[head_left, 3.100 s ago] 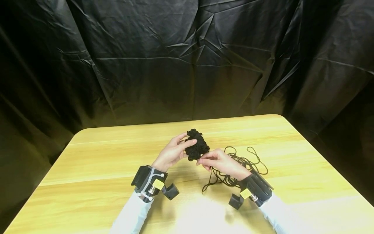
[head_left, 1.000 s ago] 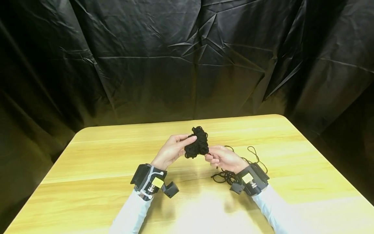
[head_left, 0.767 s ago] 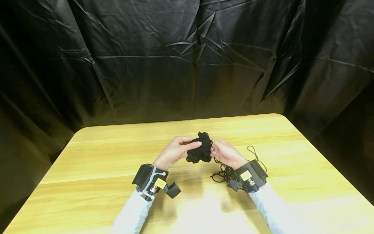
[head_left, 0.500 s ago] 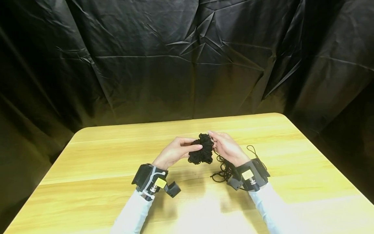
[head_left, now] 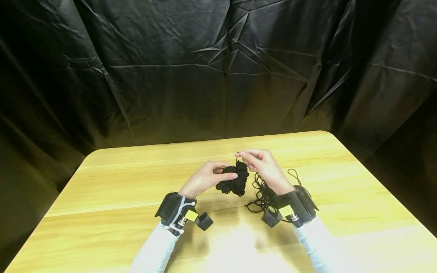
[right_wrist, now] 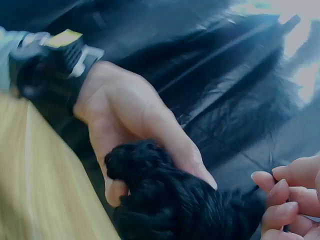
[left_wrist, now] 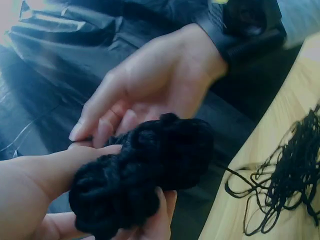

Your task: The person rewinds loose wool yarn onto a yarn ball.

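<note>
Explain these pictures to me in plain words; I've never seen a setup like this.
No robot here: a person works bare-handed, with a small camera strapped to each wrist. The wide picture comes from another camera, worn on the head; the two close ones come from the left and right wrists. The left hand holds a bundle of black cord, while the right hand pinches a strand just above it in the head view. Loose cord lies on the wooden table, and a black sheet hangs behind.
</note>
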`<move>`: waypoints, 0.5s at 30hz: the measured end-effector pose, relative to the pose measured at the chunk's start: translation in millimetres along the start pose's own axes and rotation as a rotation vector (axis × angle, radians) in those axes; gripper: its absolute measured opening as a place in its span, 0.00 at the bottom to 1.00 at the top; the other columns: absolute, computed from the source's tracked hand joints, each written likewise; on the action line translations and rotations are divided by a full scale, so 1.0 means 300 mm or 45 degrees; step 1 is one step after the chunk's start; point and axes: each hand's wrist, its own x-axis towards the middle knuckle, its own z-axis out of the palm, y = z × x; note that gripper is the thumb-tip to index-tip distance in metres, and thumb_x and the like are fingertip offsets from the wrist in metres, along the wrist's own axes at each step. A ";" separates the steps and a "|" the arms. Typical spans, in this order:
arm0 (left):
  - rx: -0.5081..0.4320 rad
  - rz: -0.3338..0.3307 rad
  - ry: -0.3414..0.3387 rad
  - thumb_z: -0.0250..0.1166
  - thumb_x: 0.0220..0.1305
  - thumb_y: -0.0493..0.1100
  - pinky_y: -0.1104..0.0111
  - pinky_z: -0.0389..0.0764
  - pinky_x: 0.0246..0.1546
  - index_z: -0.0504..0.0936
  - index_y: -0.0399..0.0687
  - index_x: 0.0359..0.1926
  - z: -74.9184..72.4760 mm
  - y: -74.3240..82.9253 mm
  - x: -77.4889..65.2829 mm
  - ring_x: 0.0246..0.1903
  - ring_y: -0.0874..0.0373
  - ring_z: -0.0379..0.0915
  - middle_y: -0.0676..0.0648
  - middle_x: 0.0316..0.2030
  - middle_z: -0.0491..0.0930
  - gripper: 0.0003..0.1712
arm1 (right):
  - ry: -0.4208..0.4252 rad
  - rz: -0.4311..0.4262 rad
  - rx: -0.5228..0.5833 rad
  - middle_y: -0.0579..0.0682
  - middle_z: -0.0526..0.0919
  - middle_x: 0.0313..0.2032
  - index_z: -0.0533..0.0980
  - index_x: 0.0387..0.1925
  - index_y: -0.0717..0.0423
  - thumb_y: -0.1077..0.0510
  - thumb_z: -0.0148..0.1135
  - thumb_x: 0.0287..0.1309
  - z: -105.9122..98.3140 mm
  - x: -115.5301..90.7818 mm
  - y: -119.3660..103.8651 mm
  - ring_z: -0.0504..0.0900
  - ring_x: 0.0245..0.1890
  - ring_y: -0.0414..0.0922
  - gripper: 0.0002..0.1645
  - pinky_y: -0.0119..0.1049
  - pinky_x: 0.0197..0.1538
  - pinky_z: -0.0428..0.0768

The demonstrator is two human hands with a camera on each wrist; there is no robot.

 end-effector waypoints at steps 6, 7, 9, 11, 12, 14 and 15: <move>-0.100 -0.010 0.144 0.63 0.54 0.51 0.70 0.72 0.32 0.75 0.52 0.51 -0.003 0.001 0.004 0.37 0.60 0.74 0.48 0.43 0.79 0.23 | -0.027 -0.066 -0.165 0.44 0.74 0.22 0.79 0.37 0.62 0.54 0.55 0.58 0.013 -0.030 -0.028 0.67 0.20 0.34 0.16 0.24 0.26 0.65; -0.151 -0.007 0.162 0.63 0.55 0.50 0.70 0.73 0.30 0.74 0.51 0.52 -0.004 0.002 0.006 0.36 0.59 0.75 0.46 0.43 0.79 0.23 | -0.053 -0.060 -0.168 0.45 0.75 0.23 0.80 0.37 0.62 0.54 0.55 0.58 0.014 -0.034 -0.028 0.68 0.20 0.34 0.15 0.24 0.26 0.66; -0.254 -0.001 0.189 0.61 0.57 0.47 0.70 0.74 0.30 0.72 0.48 0.54 -0.008 0.002 0.007 0.36 0.57 0.76 0.42 0.43 0.79 0.23 | -0.122 -0.047 -0.173 0.46 0.76 0.23 0.80 0.36 0.63 0.54 0.55 0.58 0.015 -0.039 -0.029 0.70 0.21 0.35 0.15 0.24 0.26 0.68; -0.316 -0.004 0.221 0.59 0.59 0.46 0.70 0.76 0.32 0.70 0.46 0.56 -0.012 0.004 0.009 0.36 0.57 0.76 0.41 0.44 0.77 0.24 | -0.201 -0.037 -0.185 0.48 0.72 0.19 0.79 0.35 0.63 0.55 0.55 0.58 0.013 -0.041 -0.025 0.65 0.17 0.39 0.14 0.27 0.21 0.63; -0.335 -0.004 0.233 0.59 0.59 0.46 0.69 0.77 0.33 0.69 0.45 0.56 -0.014 0.004 0.010 0.37 0.57 0.76 0.40 0.45 0.77 0.24 | -0.248 -0.032 -0.192 0.48 0.73 0.19 0.79 0.36 0.63 0.55 0.55 0.58 0.011 -0.042 -0.023 0.66 0.17 0.40 0.14 0.28 0.21 0.65; -0.358 0.001 0.256 0.58 0.60 0.46 0.69 0.76 0.34 0.68 0.44 0.57 -0.018 0.005 0.010 0.37 0.57 0.75 0.39 0.45 0.76 0.24 | -0.344 -0.034 -0.215 0.48 0.75 0.19 0.79 0.36 0.62 0.56 0.54 0.59 0.008 -0.044 -0.017 0.68 0.17 0.41 0.13 0.29 0.22 0.67; -0.365 0.004 0.269 0.57 0.61 0.45 0.70 0.76 0.33 0.69 0.44 0.57 -0.019 0.007 0.010 0.36 0.57 0.75 0.39 0.45 0.76 0.24 | -0.386 -0.042 -0.227 0.47 0.76 0.20 0.79 0.36 0.62 0.56 0.54 0.59 0.006 -0.045 -0.013 0.70 0.17 0.42 0.13 0.29 0.22 0.68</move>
